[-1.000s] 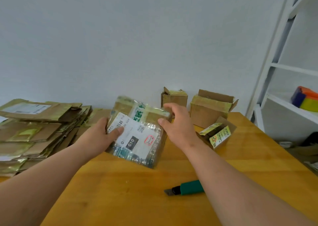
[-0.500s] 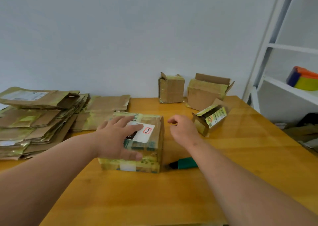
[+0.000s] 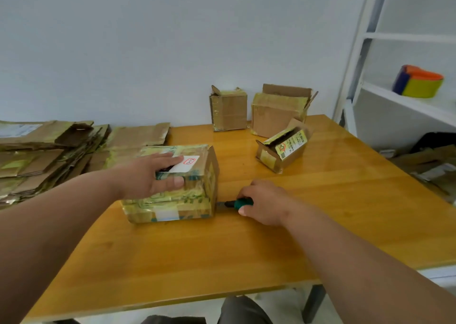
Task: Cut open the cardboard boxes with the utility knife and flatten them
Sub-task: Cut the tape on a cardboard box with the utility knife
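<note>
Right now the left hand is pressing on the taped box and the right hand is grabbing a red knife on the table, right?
Almost. The knife has a green handle, not red, as the head view shows. The rest holds: the left hand presses flat on the taped box, and the right hand is grabbing the knife on the table, beside the box.

The right hand covers most of the green-handled utility knife; its blade is too small to tell. The stack of flattened cardboard runs off the left edge.
</note>
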`<state>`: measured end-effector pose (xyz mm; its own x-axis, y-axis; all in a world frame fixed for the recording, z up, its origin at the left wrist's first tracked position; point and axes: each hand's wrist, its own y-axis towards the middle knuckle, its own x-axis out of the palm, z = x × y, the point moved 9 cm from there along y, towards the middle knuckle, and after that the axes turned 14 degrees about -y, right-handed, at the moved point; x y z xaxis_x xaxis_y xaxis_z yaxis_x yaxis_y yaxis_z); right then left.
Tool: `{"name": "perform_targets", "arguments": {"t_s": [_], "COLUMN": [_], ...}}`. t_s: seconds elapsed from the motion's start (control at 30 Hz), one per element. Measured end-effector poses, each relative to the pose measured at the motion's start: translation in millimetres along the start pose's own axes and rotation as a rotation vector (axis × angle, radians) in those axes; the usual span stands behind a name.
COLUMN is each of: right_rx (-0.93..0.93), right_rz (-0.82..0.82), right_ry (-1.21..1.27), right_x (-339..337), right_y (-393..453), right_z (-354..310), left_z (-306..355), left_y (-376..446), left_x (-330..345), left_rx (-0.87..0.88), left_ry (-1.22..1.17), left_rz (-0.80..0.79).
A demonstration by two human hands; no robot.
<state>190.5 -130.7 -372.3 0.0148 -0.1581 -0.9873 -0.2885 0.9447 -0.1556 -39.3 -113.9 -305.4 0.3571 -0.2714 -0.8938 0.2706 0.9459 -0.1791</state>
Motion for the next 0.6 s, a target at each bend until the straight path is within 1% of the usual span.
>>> {"name": "perform_targets", "arguments": {"t_s": [0.13, 0.23, 0.3, 0.37, 0.47, 0.6], "right_rx": [0.0, 0.029, 0.048, 0.051, 0.025, 0.029], "right_rz": [0.087, 0.217, 0.313, 0.405, 0.49, 0.595], "right_ry": [0.111, 0.213, 0.29, 0.355, 0.392, 0.369], "right_x": [-3, -15, -25, -33, -38, -42], "right_y": [-3, -2, 0, -2, -4, -2], "right_z": [6, 15, 21, 23, 15, 5], "left_z": [6, 13, 12, 9, 7, 15], "left_y": [7, 11, 13, 15, 27, 42], "left_x": [-10, -9, -7, -10, -19, -26], "left_rx": [-0.032, -0.008, -0.028, -0.058, -0.105, -0.153], "left_ry": [-0.092, -0.046, -0.01, 0.014, 0.019, 0.055], "left_rz": [0.073, 0.02, -0.04, -0.055, 0.007, 0.029]}}
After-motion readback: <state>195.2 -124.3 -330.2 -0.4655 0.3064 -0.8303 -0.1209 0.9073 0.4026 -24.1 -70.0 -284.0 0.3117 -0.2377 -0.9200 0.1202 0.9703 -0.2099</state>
